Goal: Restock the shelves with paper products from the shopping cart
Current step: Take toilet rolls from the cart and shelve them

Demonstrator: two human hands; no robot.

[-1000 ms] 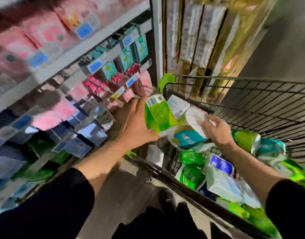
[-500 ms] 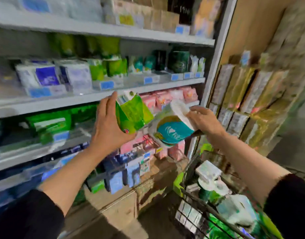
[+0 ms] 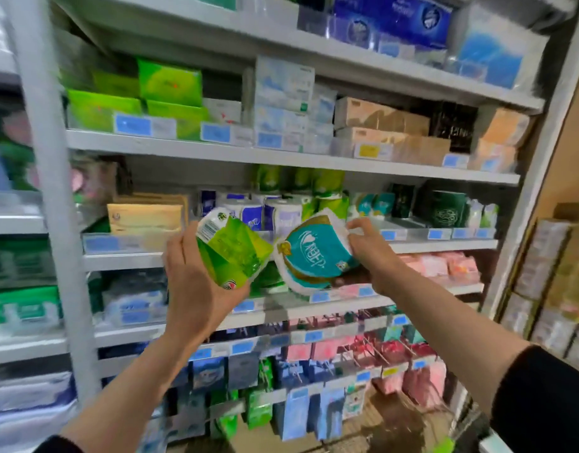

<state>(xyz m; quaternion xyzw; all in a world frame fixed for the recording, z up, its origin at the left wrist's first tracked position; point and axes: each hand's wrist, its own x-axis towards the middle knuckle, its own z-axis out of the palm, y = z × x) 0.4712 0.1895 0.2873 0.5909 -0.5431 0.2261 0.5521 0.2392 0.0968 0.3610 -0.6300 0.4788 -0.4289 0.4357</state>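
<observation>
— Closest to the camera, what do you see?

— Two forearms in dark sleeves reach up toward the shelving. The left hand (image 3: 196, 289) grips a green pack (image 3: 231, 253) from below and behind, thumb up its left edge, fingers curled under its lower end. The pack tilts, its white barcode end uppermost.

— And the other one?

— The right hand (image 3: 369, 253) pinches the upper right corner of a teal and white pack (image 3: 309, 256), fingers bunched on the wrapper. That pack hangs tilted too, its left edge just beside the green pack; whether the two touch I cannot tell.

— Where are they relative to the shelves?

— Both are held in the air in front of the middle shelf (image 3: 124, 259), not resting on it. At the bottom right corner a bit of wire with a green tag shows, probably the shopping cart (image 3: 445, 444), though it is too blurred to be sure.

— What sits behind the packs?

— On that middle shelf, white rolls with blue print (image 3: 245, 214), green-wrapped rolls (image 3: 327, 188) stacked above them, a tan pack (image 3: 145, 217) to the left and dark green boxes (image 3: 445, 204) to the right. Below it, pink packs (image 3: 445, 266) lie on the next shelf, and lower still small packets hang from hooks.

— Farther up?

— Green packs (image 3: 170, 83), pale blue and white boxes (image 3: 284, 103) and brown tissue boxes (image 3: 383, 119) fill the shelf above. Blue packs (image 3: 399, 14) line the top one.
</observation>
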